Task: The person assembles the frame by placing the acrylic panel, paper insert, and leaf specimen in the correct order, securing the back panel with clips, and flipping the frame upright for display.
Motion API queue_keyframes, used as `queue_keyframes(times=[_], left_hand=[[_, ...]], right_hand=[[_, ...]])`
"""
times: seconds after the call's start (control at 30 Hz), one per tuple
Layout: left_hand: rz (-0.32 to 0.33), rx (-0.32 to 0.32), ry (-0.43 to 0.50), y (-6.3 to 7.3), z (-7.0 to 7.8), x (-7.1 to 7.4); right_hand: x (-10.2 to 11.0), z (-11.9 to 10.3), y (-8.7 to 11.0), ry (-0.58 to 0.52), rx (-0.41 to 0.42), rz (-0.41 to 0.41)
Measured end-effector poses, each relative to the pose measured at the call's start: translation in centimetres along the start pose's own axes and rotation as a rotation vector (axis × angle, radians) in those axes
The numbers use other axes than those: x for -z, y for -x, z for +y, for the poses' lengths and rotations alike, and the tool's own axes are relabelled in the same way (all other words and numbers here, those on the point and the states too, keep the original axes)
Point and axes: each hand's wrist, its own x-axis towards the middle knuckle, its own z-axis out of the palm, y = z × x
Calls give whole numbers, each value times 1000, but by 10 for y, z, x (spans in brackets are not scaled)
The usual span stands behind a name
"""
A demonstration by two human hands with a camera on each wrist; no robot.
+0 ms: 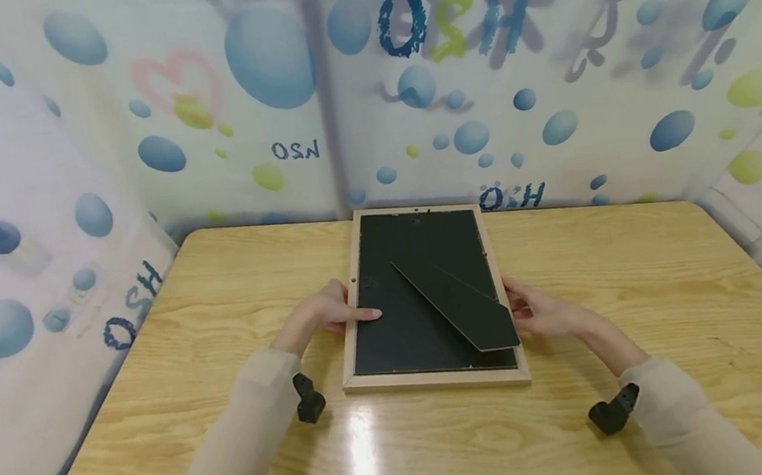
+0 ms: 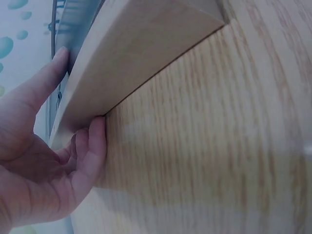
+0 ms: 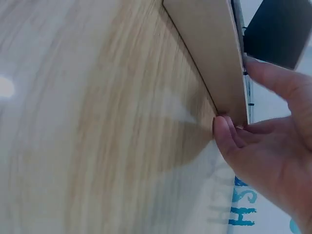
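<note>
A picture frame (image 1: 437,381) of pale wood lies face down on the table, its black backing board (image 1: 393,346) upward. A black easel stand (image 1: 462,303) slants up from the backing, its wide end towards the lower right. My left hand (image 1: 336,308) grips the frame's left side, thumb stretched over onto the backing; in the left wrist view its curled fingers (image 2: 92,146) meet the frame's lower edge at the tabletop. On the opposite side my right hand (image 1: 541,311) holds the frame, its thumb (image 3: 273,78) at the upper edge near the stand and its fingertips low against the side.
The wooden table (image 1: 642,302) reaches back to a curtain (image 1: 367,114) printed with bubbles and letters, which also hangs along both sides. Small black devices, a left one (image 1: 309,398) and a right one (image 1: 615,409), sit at the sleeve cuffs.
</note>
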Motion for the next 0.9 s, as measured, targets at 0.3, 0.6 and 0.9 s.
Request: queue_keyframes(times=[0.3,0.6,0.9], left_hand=[[51,-7,-145,5,7,0],[96,28,-292,8,15,-14],[141,17,-279,19,11,-23]], right_hand=[[-4,-9,0,-13,-18,11],[-13,-6,6,-108,-61,91],[-9,-13,2,-190,-148,42]])
